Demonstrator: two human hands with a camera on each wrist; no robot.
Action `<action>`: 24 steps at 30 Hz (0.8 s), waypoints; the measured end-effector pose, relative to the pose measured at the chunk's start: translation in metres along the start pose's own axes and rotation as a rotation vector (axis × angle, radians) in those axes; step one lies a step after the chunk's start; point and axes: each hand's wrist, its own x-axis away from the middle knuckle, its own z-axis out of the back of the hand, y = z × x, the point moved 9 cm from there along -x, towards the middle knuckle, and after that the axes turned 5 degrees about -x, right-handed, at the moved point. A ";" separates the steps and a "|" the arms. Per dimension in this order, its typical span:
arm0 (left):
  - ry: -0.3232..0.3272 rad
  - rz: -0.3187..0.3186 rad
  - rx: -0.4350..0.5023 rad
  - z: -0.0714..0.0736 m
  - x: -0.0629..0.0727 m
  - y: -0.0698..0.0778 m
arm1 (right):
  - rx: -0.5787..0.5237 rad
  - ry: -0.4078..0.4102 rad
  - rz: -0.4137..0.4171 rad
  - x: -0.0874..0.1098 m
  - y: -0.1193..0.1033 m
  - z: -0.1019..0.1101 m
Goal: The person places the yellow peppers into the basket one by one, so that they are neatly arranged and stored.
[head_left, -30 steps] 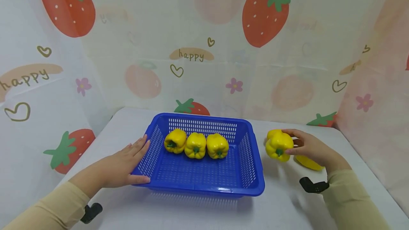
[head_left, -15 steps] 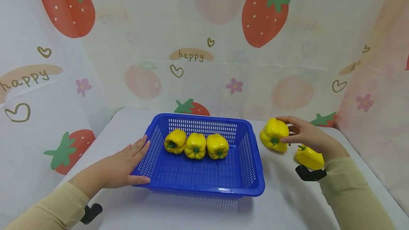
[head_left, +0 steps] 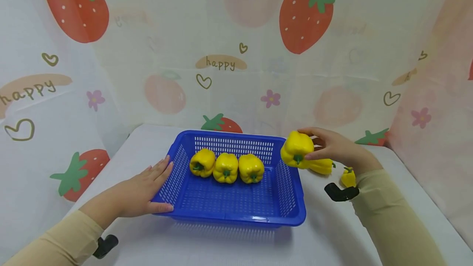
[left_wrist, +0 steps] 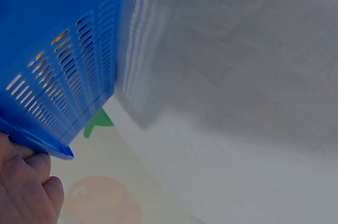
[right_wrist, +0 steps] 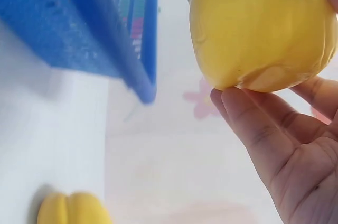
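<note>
Loading, I'd say: right hand (head_left: pixel 332 147) gripping a yellow pepper (head_left: pixel 297 147), left hand (head_left: pixel 139 190) straight-fingered on the blue basket (head_left: pixel 229 200) between them. Next calls for lowering that pepper.

At the head view's middle right, my beige fabric sleeve (head_left: pixel 399 212) partly hides one glossy yellow bell pepper (head_left: pixel 347 177). The right-wrist frame's top edge crops the round yellow pepper (right_wrist: pixel 259 34) I hold.
</note>
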 end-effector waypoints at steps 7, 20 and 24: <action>-0.003 0.000 -0.001 0.000 0.000 0.000 | -0.002 -0.067 0.045 -0.018 -0.022 -0.021; -0.005 -0.001 0.001 0.002 0.000 0.001 | -0.051 -0.171 0.052 -0.046 -0.045 -0.060; -0.009 0.003 0.003 0.001 0.000 0.000 | -0.080 -0.202 0.077 -0.053 -0.052 -0.072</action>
